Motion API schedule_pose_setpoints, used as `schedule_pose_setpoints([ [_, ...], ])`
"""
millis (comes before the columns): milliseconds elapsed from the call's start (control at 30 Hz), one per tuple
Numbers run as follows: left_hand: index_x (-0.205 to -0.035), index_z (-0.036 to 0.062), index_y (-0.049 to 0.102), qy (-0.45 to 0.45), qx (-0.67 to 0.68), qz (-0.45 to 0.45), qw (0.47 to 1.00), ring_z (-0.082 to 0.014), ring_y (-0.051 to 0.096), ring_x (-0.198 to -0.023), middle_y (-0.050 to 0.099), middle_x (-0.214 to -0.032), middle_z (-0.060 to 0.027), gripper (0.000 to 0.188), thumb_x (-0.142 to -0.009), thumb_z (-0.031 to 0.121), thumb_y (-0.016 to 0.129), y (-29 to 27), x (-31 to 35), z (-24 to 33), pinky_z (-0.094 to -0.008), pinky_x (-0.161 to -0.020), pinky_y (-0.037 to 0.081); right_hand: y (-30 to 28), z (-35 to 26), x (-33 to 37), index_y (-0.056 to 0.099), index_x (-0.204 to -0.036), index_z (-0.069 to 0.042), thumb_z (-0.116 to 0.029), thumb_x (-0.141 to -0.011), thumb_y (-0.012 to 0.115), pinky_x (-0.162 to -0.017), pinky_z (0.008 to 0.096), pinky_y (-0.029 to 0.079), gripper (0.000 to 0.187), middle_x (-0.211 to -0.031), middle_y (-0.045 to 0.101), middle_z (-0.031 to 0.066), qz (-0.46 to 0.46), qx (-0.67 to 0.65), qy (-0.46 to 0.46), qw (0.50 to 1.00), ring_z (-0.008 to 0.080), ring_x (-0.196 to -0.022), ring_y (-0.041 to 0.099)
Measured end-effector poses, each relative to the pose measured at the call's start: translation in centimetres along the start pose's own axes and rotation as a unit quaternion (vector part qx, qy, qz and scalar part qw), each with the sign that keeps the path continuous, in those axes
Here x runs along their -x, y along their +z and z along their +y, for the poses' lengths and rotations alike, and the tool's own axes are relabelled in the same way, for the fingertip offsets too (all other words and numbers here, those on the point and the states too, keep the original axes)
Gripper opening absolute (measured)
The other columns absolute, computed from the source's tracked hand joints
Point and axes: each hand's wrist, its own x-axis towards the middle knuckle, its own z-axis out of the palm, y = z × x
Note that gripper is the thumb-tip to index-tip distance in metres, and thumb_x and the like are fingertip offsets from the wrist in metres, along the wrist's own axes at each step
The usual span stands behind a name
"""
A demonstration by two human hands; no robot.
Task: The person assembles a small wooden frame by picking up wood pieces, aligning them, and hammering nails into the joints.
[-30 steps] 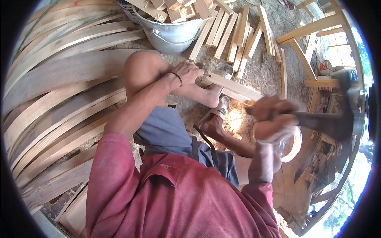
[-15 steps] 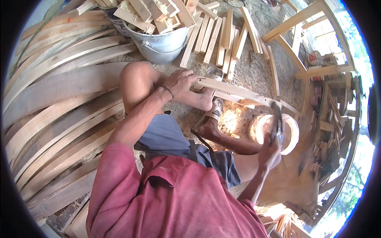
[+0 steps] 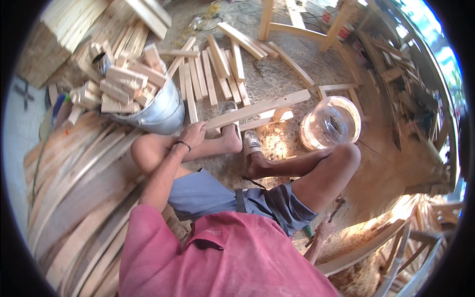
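My left hand (image 3: pixel 193 134) is closed over the near-left end of a pale wooden strip (image 3: pixel 257 109), which slants up to the right above my feet. Below the strip lies a second wooden piece (image 3: pixel 264 122), with a short block (image 3: pixel 281 114) between the two. Down beside my right thigh, my right hand (image 3: pixel 324 229) grips a hammer (image 3: pixel 338 208), apart from the wood. The hand is partly blurred, and the hammer's shape shows only in part.
A metal bucket (image 3: pixel 166 110) full of wood offcuts stands at the left. Several loose strips (image 3: pixel 210 79) lie beyond my feet. Right of the wood is a clear plastic tub (image 3: pixel 316 129). Long curved boards (image 3: pixel 74 183) stack on my left; a wooden frame (image 3: pixel 297 31) stands far right.
My right hand has drawn the hammer back from the strip's right end to beside my thigh. My left hand keeps its hold on the strip. The view has turned.
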Motion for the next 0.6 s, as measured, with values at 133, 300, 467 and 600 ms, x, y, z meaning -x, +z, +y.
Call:
schedule_pose_setpoints([
  [133, -0.109, 0.0014, 0.061, 0.006, -0.056, 0.003, 0.998, -0.0498, 0.062, -0.103, 0.066, -0.104, -0.0318, 0.030, -0.097, 0.025, 0.048, -0.4, -1.9, 0.5, -0.0588, -0.089, 0.048, 4.4, 5.4, 6.2, 0.066, -0.101, 0.004, -0.026, -0.091, 0.064, -0.075, 0.0509, 0.052, 0.032, -0.088, 0.069, 0.0277, -0.055, 0.045, -0.002, 0.997, 0.0445, -0.087, 0.069],
  [300, -0.105, -0.0040, 0.057, 0.125, -0.047, 0.088, 0.987, -0.0452, 0.061, -0.105, 0.063, -0.106, -0.0303, 0.046, -0.095, 0.041, 0.057, 1.5, -6.0, 3.8, -0.0512, -0.093, 0.048, 8.0, 9.1, 11.0, 0.064, -0.102, -0.003, -0.020, -0.081, 0.078, -0.074, 0.0495, 0.052, 0.030, -0.087, 0.069, 0.0212, -0.112, 0.052, 0.023, 0.992, 0.0410, -0.085, 0.068],
  [467, -0.114, -0.0008, 0.048, 0.191, -0.120, 0.049, 0.973, -0.0404, 0.061, -0.109, 0.062, -0.107, -0.0264, 0.068, -0.084, 0.056, 0.070, 4.8, -8.0, 7.5, -0.0474, -0.095, 0.048, 11.6, 12.3, 13.1, 0.063, -0.105, -0.006, -0.015, -0.082, 0.076, -0.076, 0.0496, 0.051, 0.028, -0.089, 0.066, 0.0186, -0.102, 0.046, -0.017, 0.994, 0.0407, -0.088, 0.066],
  [600, -0.114, 0.0030, 0.050, 0.082, -0.086, 0.010, 0.993, -0.0390, 0.068, -0.097, 0.068, -0.102, -0.0216, 0.066, -0.078, 0.049, 0.080, 5.4, -10.4, 8.5, -0.0479, -0.083, 0.054, 11.7, 13.5, 8.5, 0.064, -0.105, -0.003, -0.013, -0.083, 0.072, -0.079, 0.0438, 0.050, 0.026, -0.090, 0.062, 0.0170, 0.025, 0.013, -0.049, 0.998, 0.0346, -0.085, 0.062],
])
